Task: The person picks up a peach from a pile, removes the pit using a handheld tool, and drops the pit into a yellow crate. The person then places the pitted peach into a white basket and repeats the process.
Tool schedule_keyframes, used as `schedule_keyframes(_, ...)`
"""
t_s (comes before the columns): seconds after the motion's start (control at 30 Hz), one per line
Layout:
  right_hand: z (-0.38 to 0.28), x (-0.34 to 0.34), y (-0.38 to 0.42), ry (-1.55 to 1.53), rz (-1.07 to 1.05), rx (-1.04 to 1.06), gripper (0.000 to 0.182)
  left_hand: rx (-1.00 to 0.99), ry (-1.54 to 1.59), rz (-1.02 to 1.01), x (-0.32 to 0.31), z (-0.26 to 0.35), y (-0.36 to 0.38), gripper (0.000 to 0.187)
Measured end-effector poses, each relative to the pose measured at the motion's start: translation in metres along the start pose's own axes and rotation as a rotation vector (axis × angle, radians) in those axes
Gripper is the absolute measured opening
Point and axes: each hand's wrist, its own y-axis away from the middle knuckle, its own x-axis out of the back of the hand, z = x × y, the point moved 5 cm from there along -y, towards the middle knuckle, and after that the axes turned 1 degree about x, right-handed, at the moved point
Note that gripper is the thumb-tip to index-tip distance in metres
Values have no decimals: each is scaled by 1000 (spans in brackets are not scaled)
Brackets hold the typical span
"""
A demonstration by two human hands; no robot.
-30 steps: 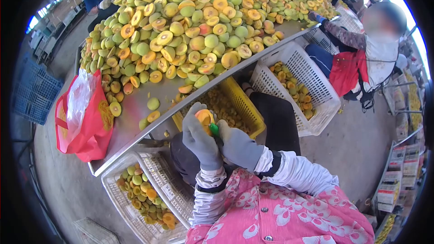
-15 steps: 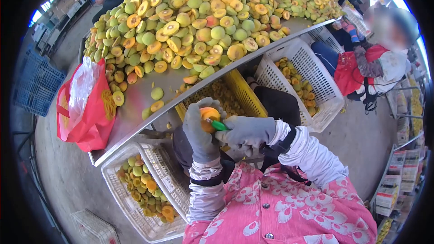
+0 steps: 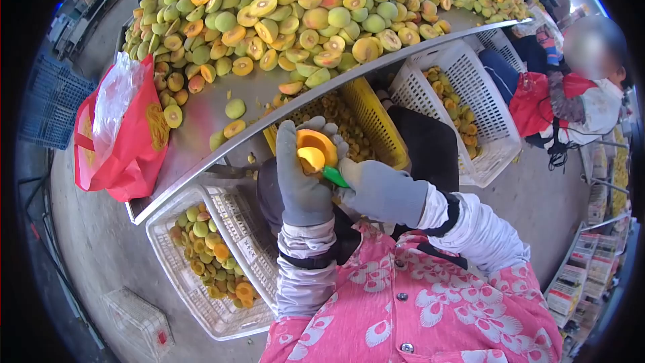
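My left hand (image 3: 299, 188), in a grey glove, is closed around a peach half (image 3: 324, 142) with its orange cut face turned up. My right hand (image 3: 386, 191), gloved too, grips a small tool by its green handle (image 3: 334, 176). The tool's tip reaches the cut face, where a rounded yellow-orange piece (image 3: 311, 157) stands out from the hollow; the tip itself is hidden. Both hands are close together in front of the metal table edge, over a yellow crate (image 3: 379, 124) with small brownish pieces in it.
Halved peaches (image 3: 302, 20) are heaped on the metal table (image 3: 201, 121). A red bag (image 3: 127, 141) stands at its left corner. White crates with peach halves stand lower left (image 3: 201, 323) and right (image 3: 494, 128). Another person (image 3: 564, 97) sits at the right.
My right hand has turned and the tool has worked a rounded piece up from the peach half. The cut face now tilts more toward me. The view has shifted slightly.
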Motion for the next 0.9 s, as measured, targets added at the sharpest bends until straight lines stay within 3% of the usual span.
schedule_keyframes(0.17, -21, 14, 7, 84, 147, 149, 31, -119, 30, 79, -12, 18, 13, 45)
schedule_keyframes(0.23, -35, 19, 16, 90, 164, 164, 31, -162, 3, -96, -24, 35, 19, 46)
schedule_keyframes(0.3, -56, 28, 26, 128, 140, 169, 31, -316, -143, -126, -36, 54, 37, 46)
schedule_keyframes(0.33, -68, 35, 33, 159, 97, 163, 32, -330, -302, 9, -44, 63, 43, 55)
schedule_keyframes(0.37, -77, 36, 38, 235, 45, 164, 34, -292, -141, -192, -48, 74, 53, 40)
schedule_keyframes(0.4, -86, 38, 43, 305, 42, 148, 37, 71, 9, -91, -51, 78, 52, 28)
schedule_keyframes(0.43, -93, 39, 27, 303, 42, 159, 37, -46, 79, -175, -60, 82, 60, 27)
schedule_keyframes(0.5, -126, 42, -5, -1210, -244, 467, 59, -151, 172, -274, -62, 85, 65, 26)
schedule_keyframes(0.57, -106, 8, 27, -1520, -79, -65, 55, -177, 234, -309, -62, 85, 66, 26)
schedule_keyframes(0.6, -104, 3, 22, -1515, -77, -60, 55, -184, 261, -323, -62, 84, 66, 25)
schedule_keyframes(0.67, -124, 7, 20, -2054, -332, 629, 85, -192, 312, -338, -60, 82, 65, 25)
schedule_keyframes(0.9, -119, -6, 38, -1879, -386, 387, 87, -217, 485, -394, -54, 83, 66, 25)
